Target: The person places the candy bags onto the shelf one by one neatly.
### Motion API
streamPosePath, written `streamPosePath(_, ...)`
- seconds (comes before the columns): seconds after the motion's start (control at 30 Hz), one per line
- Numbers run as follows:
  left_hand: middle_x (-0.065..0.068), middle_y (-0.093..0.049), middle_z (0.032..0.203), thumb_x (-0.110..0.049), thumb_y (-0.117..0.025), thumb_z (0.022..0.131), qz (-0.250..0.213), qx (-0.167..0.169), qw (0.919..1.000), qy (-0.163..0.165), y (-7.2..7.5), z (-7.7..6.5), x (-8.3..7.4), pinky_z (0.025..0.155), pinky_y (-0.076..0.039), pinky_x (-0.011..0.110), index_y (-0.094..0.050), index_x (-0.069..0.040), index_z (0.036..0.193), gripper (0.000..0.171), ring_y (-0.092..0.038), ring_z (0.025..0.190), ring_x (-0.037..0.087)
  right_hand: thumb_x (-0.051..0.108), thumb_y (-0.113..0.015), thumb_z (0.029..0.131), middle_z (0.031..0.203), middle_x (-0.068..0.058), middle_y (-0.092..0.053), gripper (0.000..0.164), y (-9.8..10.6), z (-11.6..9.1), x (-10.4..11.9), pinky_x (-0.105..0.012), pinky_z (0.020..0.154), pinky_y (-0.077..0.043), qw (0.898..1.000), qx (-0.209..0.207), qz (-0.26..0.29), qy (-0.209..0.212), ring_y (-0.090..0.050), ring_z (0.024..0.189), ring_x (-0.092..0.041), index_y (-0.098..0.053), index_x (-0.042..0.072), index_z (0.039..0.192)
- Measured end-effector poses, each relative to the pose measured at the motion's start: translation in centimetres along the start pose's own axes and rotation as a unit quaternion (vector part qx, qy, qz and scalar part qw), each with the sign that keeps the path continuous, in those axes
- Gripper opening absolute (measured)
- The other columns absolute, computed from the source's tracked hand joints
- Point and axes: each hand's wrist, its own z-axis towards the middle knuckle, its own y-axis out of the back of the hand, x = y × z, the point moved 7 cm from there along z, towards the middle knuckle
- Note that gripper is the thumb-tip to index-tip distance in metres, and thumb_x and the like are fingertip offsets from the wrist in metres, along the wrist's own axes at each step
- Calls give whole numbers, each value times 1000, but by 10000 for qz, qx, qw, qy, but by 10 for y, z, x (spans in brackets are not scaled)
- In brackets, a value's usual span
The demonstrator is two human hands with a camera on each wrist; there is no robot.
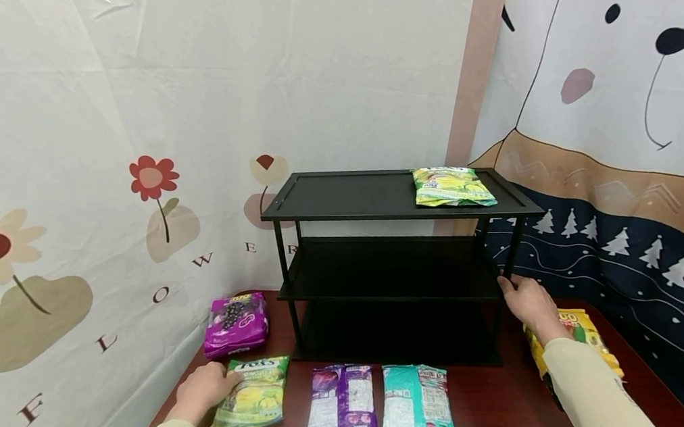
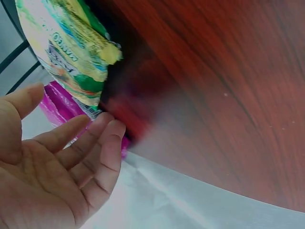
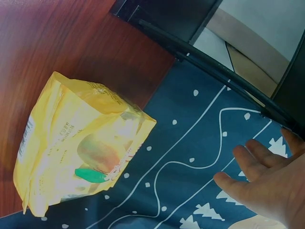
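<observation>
My left hand (image 1: 203, 390) is at the left edge of a green-and-yellow candy bag (image 1: 254, 394) on the table. In the left wrist view its fingers (image 2: 90, 152) are loosely bent and spread beside that bag (image 2: 71, 52), not wrapped round it. My right hand (image 1: 529, 302) is at the right side of a black three-tier shelf (image 1: 340, 196), by the post under the middle tier. Up close in the right wrist view, a fingertip appears to touch the shelf frame (image 3: 238, 88) while the other fingers extend loosely. Another green-and-yellow bag (image 1: 452, 187) lies on the top tier.
A purple grape bag (image 1: 236, 324) sits at the back left of the table (image 1: 480, 398). Purple (image 1: 341, 410) and teal (image 1: 416, 407) bags lie in front of the shelf. To the right stands a yellow bag (image 1: 585, 335). Printed cloth (image 1: 366, 69) hangs behind.
</observation>
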Motion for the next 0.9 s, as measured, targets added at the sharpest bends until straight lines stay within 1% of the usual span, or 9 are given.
streamPosePath(0.03, 8, -56, 74, -41, -60, 94, 18, 26, 10000, 41, 0, -1, 1, 59, -43, 42, -57, -7, 75, 39, -52, 67, 23, 46, -28, 107, 133, -35, -49, 64, 0, 0, 0, -63, 92, -40, 10000, -4, -7, 4, -51, 108, -46, -48, -6, 139)
streamPosePath(0.07, 10, -57, 76, -44, -59, 95, 46, 70, 9999, 76, -1, -1, 3, 60, -44, 43, -59, -4, 78, 43, -53, 68, 24, 46, -28, 107, 133, -35, -49, 64, 0, 0, 0, -63, 92, -40, 10000, -3, -17, 8, -52, 108, -47, -48, -5, 140)
streamPosePath(0.17, 14, -60, 84, -54, -56, 95, 134, 268, 9994, 145, -5, -2, 7, 66, -48, 49, -64, 3, 92, 57, -57, 74, 27, 48, -27, 106, 136, -36, -47, 67, 0, 0, 0, -64, 94, -39, 10000, 17, -34, 5, -50, 113, -49, -46, -6, 141)
streamPosePath(0.27, 18, -62, 89, -63, -54, 92, 136, 459, 9987, 191, -10, -1, 10, 71, -49, 53, -65, 6, 103, 71, -59, 80, 29, 49, -26, 106, 137, -37, -46, 68, 0, 1, -1, -65, 95, -38, 10000, 19, -45, 8, -49, 115, -51, -45, -6, 142)
streamPosePath(0.5, 27, -64, 106, -76, -53, 84, 35, 750, 9967, 316, -16, -1, 10, 77, -48, 59, -65, 9, 114, 91, -61, 95, 42, 47, -28, 106, 131, -35, -50, 65, -1, 1, -1, -64, 92, -40, 10000, -55, -28, 45, -52, 105, -45, -48, -6, 140)
streamPosePath(0.57, 28, -63, 108, -78, -52, 83, 32, 784, 9964, 323, -17, -1, 10, 78, -47, 60, -64, 9, 115, 93, -61, 97, 45, 47, -28, 106, 133, -35, -49, 66, -1, 2, -2, -64, 93, -39, 10000, -55, -39, 46, -51, 107, -46, -47, -6, 141)
streamPosePath(0.63, 28, -63, 108, -78, -53, 83, 41, 802, 9962, 334, -18, 0, 10, 79, -47, 60, -64, 9, 115, 94, -61, 97, 44, 48, -27, 106, 137, -37, -46, 69, -1, 2, -2, -65, 95, -38, 10000, -19, -42, 28, -50, 111, -49, -44, -8, 143)
streamPosePath(0.73, 27, -63, 106, -78, -54, 82, 45, 821, 9959, 372, -18, 1, 10, 80, -47, 60, -64, 9, 115, 94, -61, 96, 42, 48, -26, 107, 141, -38, -41, 70, -2, 2, -3, -67, 99, -35, 10000, 23, -51, -15, -47, 117, -51, -40, -9, 145)
streamPosePath(0.9, 25, -64, 103, -73, -58, 83, 16, 755, 9964, 388, -19, 2, 11, 79, -48, 58, -63, 10, 114, 89, -61, 92, 37, 48, -26, 107, 142, -38, -40, 70, -2, 2, -2, -67, 100, -33, 10000, 28, -46, -78, -46, 117, -51, -38, -10, 146)
